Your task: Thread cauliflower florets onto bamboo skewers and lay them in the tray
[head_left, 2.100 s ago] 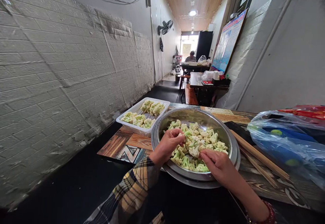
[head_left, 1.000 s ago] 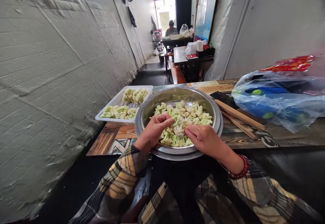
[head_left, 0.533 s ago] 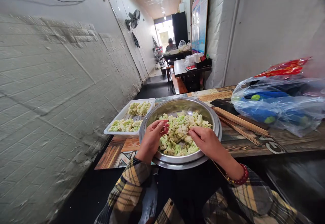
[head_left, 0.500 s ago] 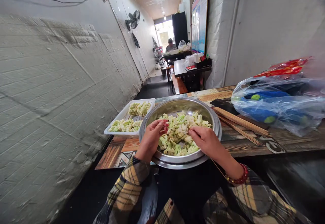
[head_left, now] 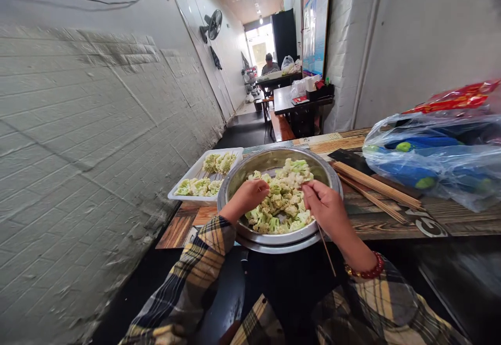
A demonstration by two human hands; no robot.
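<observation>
A wide steel bowl (head_left: 230, 178) holds many pale green-white cauliflower florets (head_left: 282, 199). My right hand (head_left: 324, 206), at the bowl's right side, is closed on a thin wooden skewer (head_left: 327, 253); its lower end sticks out below the hand, over the rim. Cauliflower lies right at the fingertips, and the skewer's upper end is hidden there. On the left, my left hand (head_left: 253, 194) hangs over the florets with its fingers curled together. Whatever is between those fingers cannot be made out.
Beyond the bowl's left side stands a white tray (head_left: 188, 197) of skewered cauliflower. Bundled wooden skewers (head_left: 378, 186) lie right of the bowl, near a clear plastic bag (head_left: 438, 162) with blue and green contents. A person (head_left: 270, 64) sits at a far table.
My left hand has turned over, curled its fingers and moved slightly right. My right hand has shifted right, and the skewer below it now hangs steeper. The view has swung a little left.
</observation>
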